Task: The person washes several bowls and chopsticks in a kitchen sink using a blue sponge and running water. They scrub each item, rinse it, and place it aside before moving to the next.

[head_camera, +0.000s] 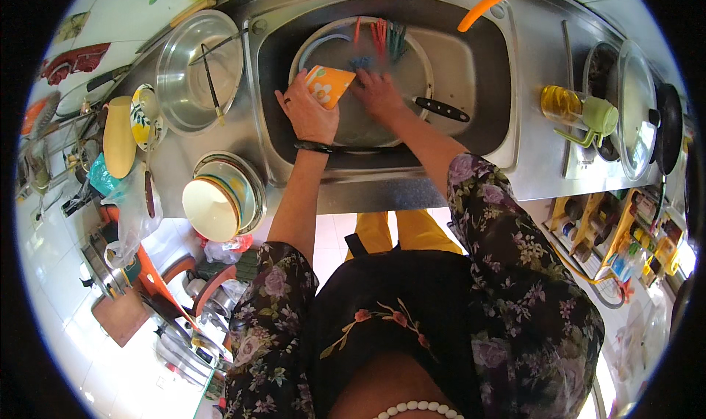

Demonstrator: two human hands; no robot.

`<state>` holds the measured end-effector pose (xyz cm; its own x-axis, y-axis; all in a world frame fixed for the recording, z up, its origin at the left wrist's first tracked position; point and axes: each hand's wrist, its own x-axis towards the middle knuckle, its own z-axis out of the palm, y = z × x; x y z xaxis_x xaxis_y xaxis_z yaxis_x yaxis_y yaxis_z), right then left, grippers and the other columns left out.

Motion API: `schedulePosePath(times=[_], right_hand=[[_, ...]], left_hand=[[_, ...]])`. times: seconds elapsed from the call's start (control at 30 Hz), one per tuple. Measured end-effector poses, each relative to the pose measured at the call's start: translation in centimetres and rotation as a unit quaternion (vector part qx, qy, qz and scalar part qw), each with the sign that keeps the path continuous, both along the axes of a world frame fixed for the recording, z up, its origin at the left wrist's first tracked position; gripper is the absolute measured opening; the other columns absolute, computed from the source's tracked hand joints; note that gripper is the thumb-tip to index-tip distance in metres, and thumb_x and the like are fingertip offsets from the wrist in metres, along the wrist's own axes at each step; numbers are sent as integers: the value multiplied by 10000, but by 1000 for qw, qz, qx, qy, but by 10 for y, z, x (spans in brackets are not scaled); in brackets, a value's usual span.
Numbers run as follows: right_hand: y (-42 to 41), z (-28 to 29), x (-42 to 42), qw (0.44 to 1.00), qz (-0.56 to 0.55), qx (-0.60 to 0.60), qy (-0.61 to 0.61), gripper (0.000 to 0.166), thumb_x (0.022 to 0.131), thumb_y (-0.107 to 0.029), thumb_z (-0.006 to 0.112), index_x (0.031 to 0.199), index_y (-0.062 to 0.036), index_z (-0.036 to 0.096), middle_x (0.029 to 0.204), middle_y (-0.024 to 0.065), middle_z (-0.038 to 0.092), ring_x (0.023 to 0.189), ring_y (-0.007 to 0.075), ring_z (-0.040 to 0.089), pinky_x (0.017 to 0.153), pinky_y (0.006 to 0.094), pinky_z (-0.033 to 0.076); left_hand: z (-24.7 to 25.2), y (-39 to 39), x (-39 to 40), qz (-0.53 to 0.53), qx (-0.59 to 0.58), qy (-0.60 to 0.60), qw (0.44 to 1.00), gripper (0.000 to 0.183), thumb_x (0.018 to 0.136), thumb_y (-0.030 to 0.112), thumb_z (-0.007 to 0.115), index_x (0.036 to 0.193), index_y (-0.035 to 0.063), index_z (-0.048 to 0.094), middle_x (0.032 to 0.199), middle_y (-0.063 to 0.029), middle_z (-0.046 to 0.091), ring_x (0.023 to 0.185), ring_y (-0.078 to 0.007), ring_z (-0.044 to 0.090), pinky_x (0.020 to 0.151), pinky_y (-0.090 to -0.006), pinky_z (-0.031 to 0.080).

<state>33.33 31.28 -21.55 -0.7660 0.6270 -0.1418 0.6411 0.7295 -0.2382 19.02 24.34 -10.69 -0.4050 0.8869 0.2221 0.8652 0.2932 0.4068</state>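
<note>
My left hand grips an orange cup or small bowl with a white flower on it, tilted over a large round basin in the steel sink. Close to the cup's right side is my right hand, its fingertips blurred; whether they hold anything is unclear. Just beyond them lies something blue in the basin. Red chopsticks and dark green chopsticks lean at the far rim. A curved blue rim shows at the left. A black riveted handle sticks out to the right.
Left of the sink stand a steel pot with tongs-like rods across it and a stack of bowls. An orange hose hangs from the tap. To the right are an oil bottle and a glass lid.
</note>
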Motion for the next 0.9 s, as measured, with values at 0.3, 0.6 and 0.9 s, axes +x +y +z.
schedulePosePath(times=[0.3, 0.6, 0.9], right_hand=[[17, 65, 15, 758, -285, -496, 314, 488, 805, -175, 508, 1286, -110, 457, 1248, 188, 480, 1140, 303, 469, 912, 370, 398], [-40, 136, -3, 963, -141, -168, 158, 683, 717, -163, 588, 1357, -145, 350, 1241, 232, 480, 1052, 380, 528, 835, 466, 452], [-6, 80, 37, 813, -255, -392, 348, 371, 789, -160, 597, 1124, -10, 542, 953, 207, 624, 853, 322, 618, 772, 432, 472]], left_hand=[[12, -6, 4, -92, -57, 26, 994, 758, 655, 180, 733, 1309, 87, 360, 1165, -115, 518, 1102, -299, 475, 1072, -538, 138], [15, 4, 6, -188, -52, -40, 980, 713, 646, 152, 668, 1296, 82, 383, 1013, -79, 566, 991, -301, 514, 952, -423, 281], [9, 8, 7, -155, 38, -383, 910, 468, 795, 78, 626, 1211, -1, 427, 1190, -131, 477, 1074, -262, 490, 947, -337, 364]])
